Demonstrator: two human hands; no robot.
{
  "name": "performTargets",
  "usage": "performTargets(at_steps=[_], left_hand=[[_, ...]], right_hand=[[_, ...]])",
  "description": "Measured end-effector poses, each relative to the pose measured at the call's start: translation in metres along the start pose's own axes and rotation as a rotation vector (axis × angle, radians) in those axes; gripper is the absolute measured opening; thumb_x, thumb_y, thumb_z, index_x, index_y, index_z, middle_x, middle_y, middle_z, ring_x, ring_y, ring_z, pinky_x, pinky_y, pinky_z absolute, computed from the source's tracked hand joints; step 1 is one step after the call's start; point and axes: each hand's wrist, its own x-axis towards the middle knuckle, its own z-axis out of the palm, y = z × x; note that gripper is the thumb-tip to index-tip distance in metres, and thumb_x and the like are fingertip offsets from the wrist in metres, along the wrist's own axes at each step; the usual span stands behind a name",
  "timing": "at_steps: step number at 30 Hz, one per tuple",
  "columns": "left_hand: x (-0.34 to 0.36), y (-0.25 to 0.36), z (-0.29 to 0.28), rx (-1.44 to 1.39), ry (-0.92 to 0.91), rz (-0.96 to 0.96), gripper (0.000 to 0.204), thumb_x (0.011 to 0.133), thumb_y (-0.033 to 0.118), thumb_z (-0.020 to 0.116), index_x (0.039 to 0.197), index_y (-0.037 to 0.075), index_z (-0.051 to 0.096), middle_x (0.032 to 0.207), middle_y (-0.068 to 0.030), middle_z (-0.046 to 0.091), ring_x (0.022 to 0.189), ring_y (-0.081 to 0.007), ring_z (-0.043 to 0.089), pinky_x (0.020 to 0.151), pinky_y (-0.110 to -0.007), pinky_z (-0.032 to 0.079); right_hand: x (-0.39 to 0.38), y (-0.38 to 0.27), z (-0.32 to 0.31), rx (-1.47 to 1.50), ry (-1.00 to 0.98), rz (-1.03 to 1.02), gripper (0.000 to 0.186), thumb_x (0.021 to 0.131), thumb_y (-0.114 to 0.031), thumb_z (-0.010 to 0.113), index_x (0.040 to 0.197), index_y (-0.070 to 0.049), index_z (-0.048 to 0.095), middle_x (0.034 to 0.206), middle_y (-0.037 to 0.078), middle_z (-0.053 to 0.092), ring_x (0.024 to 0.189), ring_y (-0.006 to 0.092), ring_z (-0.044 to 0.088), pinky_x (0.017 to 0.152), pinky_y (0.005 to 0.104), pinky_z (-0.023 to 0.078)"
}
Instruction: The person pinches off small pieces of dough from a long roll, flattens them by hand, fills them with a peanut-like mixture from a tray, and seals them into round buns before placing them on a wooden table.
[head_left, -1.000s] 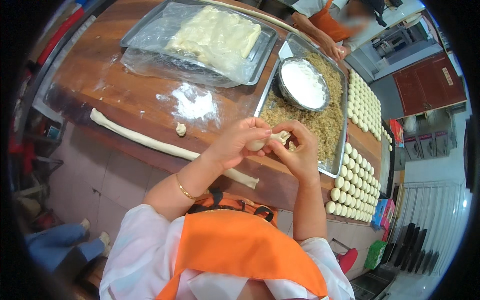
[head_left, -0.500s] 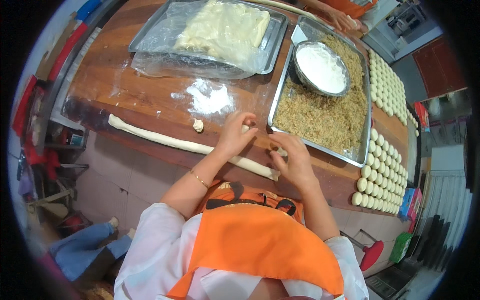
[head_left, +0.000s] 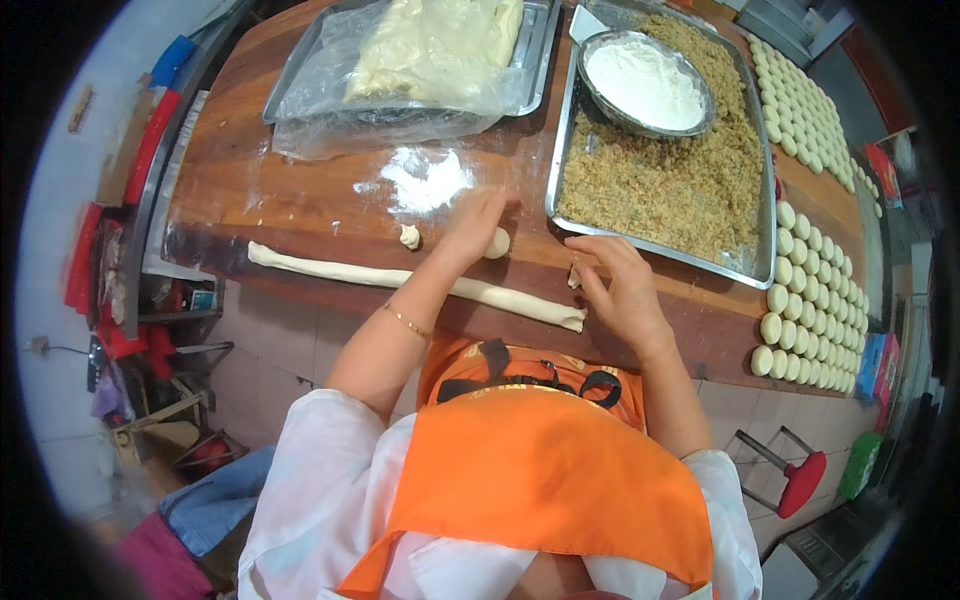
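Dough round (head_left: 498, 243) partly hidden, just above centre

Left hand (head_left: 475, 225) covers its edge, grip unclear; right hand (head_left: 625, 290) bends over a dough scrap (head_left: 574, 278), pinch unclear. Upper-left tray (head_left: 541, 75) cut off; right-edge box (head_left: 873, 360) markings illegible.

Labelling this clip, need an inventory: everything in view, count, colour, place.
table: 1, brown, across upper view
left tray: 1, silver, table's far side
dough slab: 1, cream, left tray
plastic sheet: 1, clear, over slab
right tray: 1, silver, beside left tray
filling: 1 heap, yellow-brown, right tray
bowl: 1, grey, on filling
powder: 1 heap, white, in bowl
powder patch: 1, white, mid-table
dough rope: 1, cream, near edge
dough ball: 1, cream, by left grip
dough scraps: 2, cream, either side of ball
round dough pieces: many, cream, table's right
stool: 1, red seat, floor right
edge clutter: too unclear to count
apron: 1, orange, torso
bracelet: 1, gold, left wrist
grips: 2, bare, over near table
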Motion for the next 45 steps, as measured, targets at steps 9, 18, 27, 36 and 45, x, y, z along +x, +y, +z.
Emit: performTargets(at_steps=[9, 18, 27, 36, 45], left_hand=[[0.0, 0.016, 0.013, 0.792, 0.08, 0.059, 0.055, 0.101, 0.023, 0.047, 0.148, -0.003, 0.032, 0.159, -0.0198, 0.025, 0.151, -0.0349, 0.015, 0.118, -0.056, 0.011], [0.0, 0.01, 0.015, 0.83, 0.089, 0.101, 0.063, 0.098, 0.023, 0.053, 0.15, -0.002, 0.028, 0.161, -0.0205, 0.022, 0.152, -0.0342, 0.014, 0.118, -0.057, 0.008], [-0.052, 0.042, -0.003, 0.549, 0.034, 0.112, 0.053, 0.094, 0.024, 0.061, 0.139, 0.002, 0.045, 0.141, -0.0213, 0.043, 0.132, -0.0364, 0.04, 0.11, -0.045, 0.034], [-0.049, 0.062, -0.007, -1.124, -0.167, -0.357, 0.049, 0.109, 0.033, 0.029, 0.13, -0.005, 0.049, 0.125, -0.0217, 0.06, 0.115, -0.0314, 0.061, 0.099, -0.043, 0.052], [-0.028, 0.131, 0.056, -1.092, -0.387, -0.251, 0.054, 0.107, 0.045, 0.033, 0.138, 0.001, 0.045, 0.139, -0.0137, 0.052, 0.13, -0.0261, 0.049, 0.102, -0.042, 0.046]], right_hand=[[-0.001, 0.006, -0.006, 0.086, -0.004, 0.047, 0.027, 0.088, -0.005, 0.064, 0.115, -0.004, 0.066, 0.105, 0.014, 0.068, 0.102, 0.0317, 0.061, 0.089, 0.0397, 0.05], [-0.004, 0.01, -0.003, 0.108, 0.011, 0.053, 0.027, 0.088, -0.004, 0.063, 0.115, -0.004, 0.066, 0.105, 0.014, 0.067, 0.101, 0.0319, 0.062, 0.089, 0.0397, 0.05], [-0.017, 0.012, -0.009, 0.156, -0.015, 0.131, 0.024, 0.09, -0.005, 0.062, 0.114, -0.002, 0.066, 0.103, 0.014, 0.067, 0.097, 0.0297, 0.063, 0.083, 0.0376, 0.053], [0.008, -0.024, 0.004, 0.053, 0.082, -0.081, 0.05, 0.08, -0.013, 0.076, 0.127, -0.008, 0.059, 0.116, 0.014, 0.063, 0.11, 0.0358, 0.057, 0.096, 0.0428, 0.047], [0.014, 0.009, -0.058, 0.015, 0.228, -0.239, 0.052, 0.073, -0.016, 0.077, 0.122, -0.008, 0.06, 0.112, 0.012, 0.062, 0.108, 0.0335, 0.057, 0.096, 0.0444, 0.046]])
